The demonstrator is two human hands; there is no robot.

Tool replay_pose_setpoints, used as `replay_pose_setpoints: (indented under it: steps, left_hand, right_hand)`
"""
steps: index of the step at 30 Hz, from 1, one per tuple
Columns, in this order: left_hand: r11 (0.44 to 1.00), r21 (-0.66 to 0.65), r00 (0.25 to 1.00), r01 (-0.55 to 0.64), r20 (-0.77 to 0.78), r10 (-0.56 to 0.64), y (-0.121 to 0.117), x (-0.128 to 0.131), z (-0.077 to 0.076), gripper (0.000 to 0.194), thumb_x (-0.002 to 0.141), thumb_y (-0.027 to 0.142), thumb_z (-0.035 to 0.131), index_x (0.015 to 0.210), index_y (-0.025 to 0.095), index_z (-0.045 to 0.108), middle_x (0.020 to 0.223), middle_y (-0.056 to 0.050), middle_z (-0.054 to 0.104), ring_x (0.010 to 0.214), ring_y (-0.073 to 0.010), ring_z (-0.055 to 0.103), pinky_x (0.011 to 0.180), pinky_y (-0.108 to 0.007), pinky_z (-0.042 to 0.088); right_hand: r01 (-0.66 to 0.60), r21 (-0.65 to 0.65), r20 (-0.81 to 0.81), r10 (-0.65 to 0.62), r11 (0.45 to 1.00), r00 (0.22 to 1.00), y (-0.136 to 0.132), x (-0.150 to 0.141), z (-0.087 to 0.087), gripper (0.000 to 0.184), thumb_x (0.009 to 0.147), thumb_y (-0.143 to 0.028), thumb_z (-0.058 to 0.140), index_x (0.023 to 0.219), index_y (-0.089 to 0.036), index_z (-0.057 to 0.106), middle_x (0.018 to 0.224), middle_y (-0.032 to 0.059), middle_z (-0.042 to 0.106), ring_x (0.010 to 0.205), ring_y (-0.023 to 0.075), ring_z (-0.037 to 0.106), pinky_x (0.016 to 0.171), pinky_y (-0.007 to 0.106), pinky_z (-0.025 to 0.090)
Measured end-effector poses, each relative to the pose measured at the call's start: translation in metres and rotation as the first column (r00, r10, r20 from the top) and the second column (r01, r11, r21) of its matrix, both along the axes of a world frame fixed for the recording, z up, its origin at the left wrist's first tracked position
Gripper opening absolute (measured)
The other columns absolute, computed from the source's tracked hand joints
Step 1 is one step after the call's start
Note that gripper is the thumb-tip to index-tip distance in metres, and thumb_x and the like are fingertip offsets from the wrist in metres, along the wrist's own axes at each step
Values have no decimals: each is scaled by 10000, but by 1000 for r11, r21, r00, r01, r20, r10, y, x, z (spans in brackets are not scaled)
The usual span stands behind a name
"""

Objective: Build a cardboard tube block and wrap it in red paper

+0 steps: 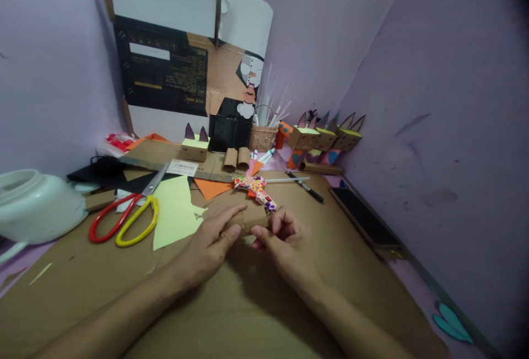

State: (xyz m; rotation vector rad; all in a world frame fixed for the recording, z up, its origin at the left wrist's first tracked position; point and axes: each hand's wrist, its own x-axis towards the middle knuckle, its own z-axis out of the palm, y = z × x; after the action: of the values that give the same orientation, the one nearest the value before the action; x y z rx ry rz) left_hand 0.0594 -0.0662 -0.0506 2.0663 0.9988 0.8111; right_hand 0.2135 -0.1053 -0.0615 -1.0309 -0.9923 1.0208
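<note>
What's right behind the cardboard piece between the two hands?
Behind the cardboard piece lies a colourful patterned piece, with orange paper to its left and a white stick to its right. Whatever the cardboard piece, left hand and right hand cover cannot be seen.

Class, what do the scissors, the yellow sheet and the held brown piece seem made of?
Scissors: shiny grey blades suggest metal; smooth, bright handles, probably plastic. Yellow sheet: matt, thin, cut edges suggest paper. Brown piece: dull, folded, likely cardboard.
</note>
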Motion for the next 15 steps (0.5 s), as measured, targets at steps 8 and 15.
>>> replay_pose_setpoints:
  steps: [8,15]
  left_hand:
    - [962,269,999,38,18,-45,7,-3,-12,392,867,238,459,1257,200,477,1291,-98,517,1206,-239,456,1026,-396,351]
    - [992,-123,973,-30,223,57,3,2,-5,489,788,337,565,1226,142,470,1200,-139,565,1090,-287,543,838,-399,489]
  right_hand:
    - [-6,-20,100,8,1000,995,1,2,7,419,667,-230,710,995,-228,448,860,-4,672,400,45,545,315,125,376]
    - [10,-92,-46,-15,996,999,3,-2,9,299,646,-234,681,808,-209,431,522,-92,588,338,63,538,307,115,396]
